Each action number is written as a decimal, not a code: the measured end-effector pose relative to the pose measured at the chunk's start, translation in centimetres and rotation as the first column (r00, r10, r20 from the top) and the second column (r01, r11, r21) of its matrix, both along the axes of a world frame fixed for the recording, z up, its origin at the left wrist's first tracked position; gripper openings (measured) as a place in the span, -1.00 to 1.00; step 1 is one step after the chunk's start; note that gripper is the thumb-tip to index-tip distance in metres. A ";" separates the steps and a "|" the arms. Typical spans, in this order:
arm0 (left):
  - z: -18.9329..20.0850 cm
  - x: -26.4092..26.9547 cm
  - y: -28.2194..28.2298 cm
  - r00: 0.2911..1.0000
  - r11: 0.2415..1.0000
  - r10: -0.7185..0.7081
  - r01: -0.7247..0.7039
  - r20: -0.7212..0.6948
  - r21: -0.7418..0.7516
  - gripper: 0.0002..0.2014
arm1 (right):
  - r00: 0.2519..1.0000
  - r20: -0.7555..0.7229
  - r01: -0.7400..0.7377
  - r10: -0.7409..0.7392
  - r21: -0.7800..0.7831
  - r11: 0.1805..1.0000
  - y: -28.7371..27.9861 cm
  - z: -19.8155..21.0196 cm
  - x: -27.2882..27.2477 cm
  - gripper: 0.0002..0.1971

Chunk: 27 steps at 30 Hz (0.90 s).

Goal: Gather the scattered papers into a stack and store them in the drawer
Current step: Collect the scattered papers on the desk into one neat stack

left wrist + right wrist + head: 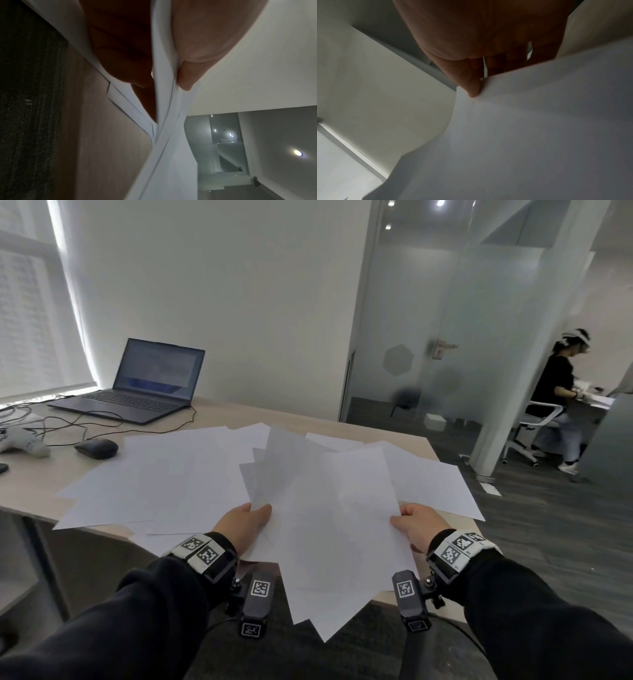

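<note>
Your left hand [245, 525] pinches the left edge of a loose, fanned bundle of plain white paper sheets [322, 518], thumb on top and fingers curled underneath; the left wrist view shows the thumb [187, 79] pressing several sheet edges against the fingers below. Your right hand [416, 525] grips the right edge of the same bundle, thumb on top, the other fingers tucked behind the paper, as the right wrist view confirms with the thumb tip [473, 89] on the sheet's face. The bundle is raised off the light wooden desk [212, 416], tilted toward you, its lower corners hanging past the desk's near edge.

More white sheets [161, 481] lie spread and overlapping on the desk beneath and to the left of the held ones, and others [435, 481] lie to the right.

Farther back on the left sit an open dark laptop [137, 385], a black computer mouse [97, 448] and tangled black cables [51, 419]. Beyond a frosted glass partition [411, 337], a person in a black top [558, 385] stands by a white office chair [534, 422].
</note>
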<state>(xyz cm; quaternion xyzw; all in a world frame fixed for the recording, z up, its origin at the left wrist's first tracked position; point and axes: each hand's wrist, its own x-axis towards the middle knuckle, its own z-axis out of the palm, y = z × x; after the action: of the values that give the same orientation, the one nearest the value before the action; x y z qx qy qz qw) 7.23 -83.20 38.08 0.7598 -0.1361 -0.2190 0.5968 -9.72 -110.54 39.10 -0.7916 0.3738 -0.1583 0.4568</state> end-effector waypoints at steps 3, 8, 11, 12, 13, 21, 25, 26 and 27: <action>0.0 -0.2 -0.2 0.999 0.997 -0.043 0.043 -0.004 -0.067 -0.69 | 0.997 -0.038 -0.066 0.066 0.007 0.998 0.3 -0.8 0.7 -0.78; -0.2 -0.2 -0.4 0.996 0.983 -0.083 0.076 -0.036 -0.169 -0.48 | 0.996 0.002 -0.090 0.090 0.094 0.992 1.1 -0.5 0.3 -0.71; -0.4 -0.2 -0.3 0.997 0.980 -0.055 0.042 -0.059 -0.197 -0.56 | 0.998 0.032 -0.067 0.063 0.142 0.988 1.1 0.1 -0.1 -0.89; -0.6 -0.1 -0.3 0.998 0.980 -0.045 0.034 -0.053 -0.195 -0.49 | 0.998 0.048 -0.046 0.040 0.130 0.990 0.8 0.2 -0.1 -0.94; -0.7 -0.1 -0.4 0.998 0.981 -0.041 0.031 -0.050 -0.191 -0.43 | 0.997 0.079 -0.002 -0.008 0.133 0.991 0.4 0.1 -0.1 -0.92; -0.4 -1.7 -1.4 0.998 0.982 -0.062 0.064 0.018 -0.176 -0.56 | 0.990 0.138 0.004 -0.019 0.103 0.995 1.0 -0.6 0.8 -0.88; -0.7 -2.0 -2.2 0.992 0.973 -0.107 0.091 -0.066 -0.210 -0.58 | 0.988 0.141 -0.080 0.062 0.130 0.988 1.7 -0.5 0.7 -0.82; -0.9 -1.9 -2.4 0.989 0.969 -0.126 0.105 -0.081 -0.222 -0.55 | 0.985 0.161 -0.078 0.056 0.131 0.988 1.7 -0.3 0.6 -0.83; -1.0 -2.0 -2.5 0.985 0.966 -0.144 0.119 -0.094 -0.230 -0.54 | 0.983 0.178 -0.068 0.044 0.131 0.989 1.7 -0.2 0.4 -0.85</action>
<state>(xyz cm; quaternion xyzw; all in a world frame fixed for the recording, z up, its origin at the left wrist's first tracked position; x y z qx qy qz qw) 5.28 -85.67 37.13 0.6639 -0.1770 -0.2828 0.6693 -9.31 -108.82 38.92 -0.7517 0.3197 -0.1881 0.5453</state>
